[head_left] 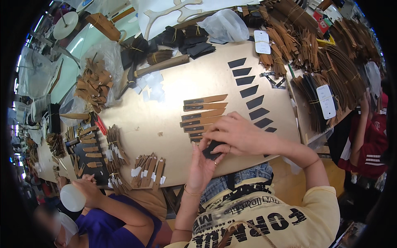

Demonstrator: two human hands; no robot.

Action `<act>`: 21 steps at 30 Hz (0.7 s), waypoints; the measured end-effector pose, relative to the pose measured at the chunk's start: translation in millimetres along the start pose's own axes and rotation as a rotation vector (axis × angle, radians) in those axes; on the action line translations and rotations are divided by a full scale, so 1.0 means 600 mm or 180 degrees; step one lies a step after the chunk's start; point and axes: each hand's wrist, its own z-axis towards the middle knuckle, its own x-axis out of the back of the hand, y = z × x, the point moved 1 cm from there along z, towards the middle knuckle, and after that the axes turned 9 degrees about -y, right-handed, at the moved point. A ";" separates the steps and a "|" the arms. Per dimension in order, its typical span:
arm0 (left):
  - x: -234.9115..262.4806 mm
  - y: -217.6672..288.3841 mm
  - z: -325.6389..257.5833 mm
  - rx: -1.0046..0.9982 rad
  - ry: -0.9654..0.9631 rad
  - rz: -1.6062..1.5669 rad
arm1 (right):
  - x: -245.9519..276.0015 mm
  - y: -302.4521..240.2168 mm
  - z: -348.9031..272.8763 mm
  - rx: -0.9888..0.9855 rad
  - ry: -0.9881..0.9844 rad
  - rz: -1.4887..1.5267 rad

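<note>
Both of my hands meet over the near edge of the table. My left hand grips a small black leather-like piece from below, fingers closed. From above, my right hand pinches the same piece, hiding part of it. Just beyond my hands lies a column of brown strips, each with a black piece on its left end; the nearest ones are partly covered by my fingers. To the right runs a slanted row of several black pieces with angled ends, apart from one another.
A hammer lies at the back left near dark bundles. Brown pieces fill a clear plastic bag. Tagged strip bundles lie front left, beside a co-worker's hand holding a white bottle. Brown strip bundles crowd the right, near another person.
</note>
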 end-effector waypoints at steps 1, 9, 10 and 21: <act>0.000 0.001 0.002 -0.0028 -0.0040 0.0039 | -0.006 -0.008 0.004 -0.0007 -0.0096 -0.0059; 0.003 0.019 -0.001 -0.0335 0.0182 -0.0326 | 0.028 -0.015 0.042 0.0055 -0.0523 0.0153; 0.003 0.024 -0.002 -0.0393 0.0204 -0.0300 | 0.042 -0.006 0.049 0.0041 -0.0578 0.0239; 0.059 0.061 -0.058 -0.1019 0.0851 0.1209 | 0.190 0.322 0.245 -0.1025 0.0961 0.0552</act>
